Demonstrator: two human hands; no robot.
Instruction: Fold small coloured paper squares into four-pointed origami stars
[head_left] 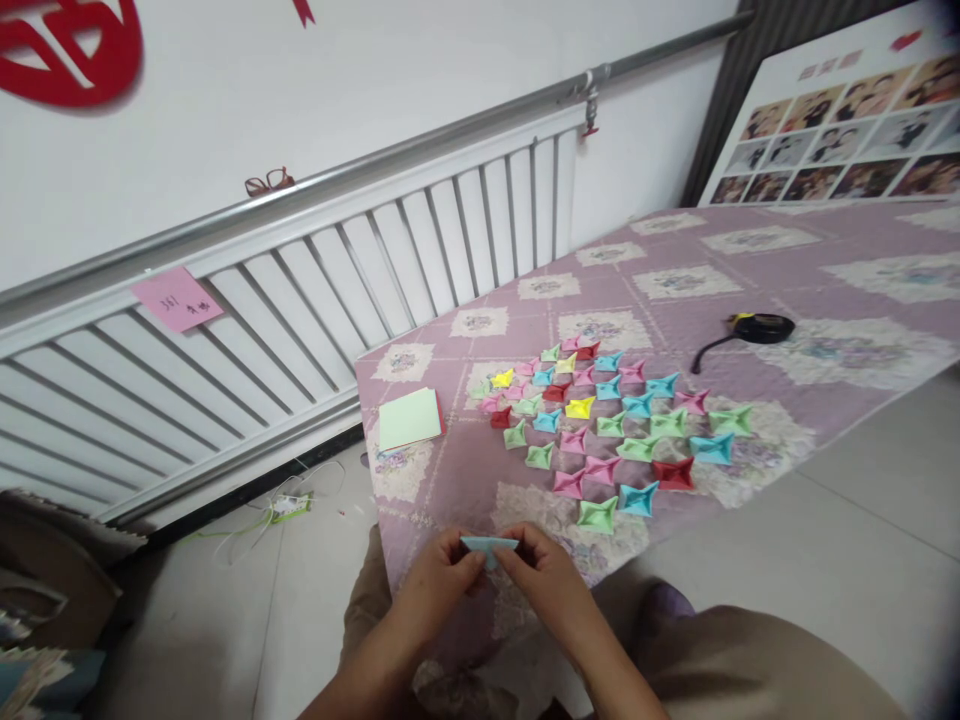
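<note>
A small piece of folded light-blue paper (490, 544) is pinched between my two hands, just above the near edge of the table. My left hand (442, 575) grips its left end with thumb and fingers. Its right end is held the same way by my right hand (541, 570). Beyond my hands, rows of small folded paper boats in green, pink, blue, red and yellow cover the cloth; the nearest are a green boat (598, 515) and a blue boat (638, 499). To the left lies a stack of coloured paper sheets (409, 421), pale green on top.
The table wears a purple patterned cloth (465, 470). A black tape-like object with a strap (761, 328) lies at the right. A white radiator (420, 250) and pipe run behind the table; glasses (269, 181) rest on the pipe. A photo board (847, 120) stands back right.
</note>
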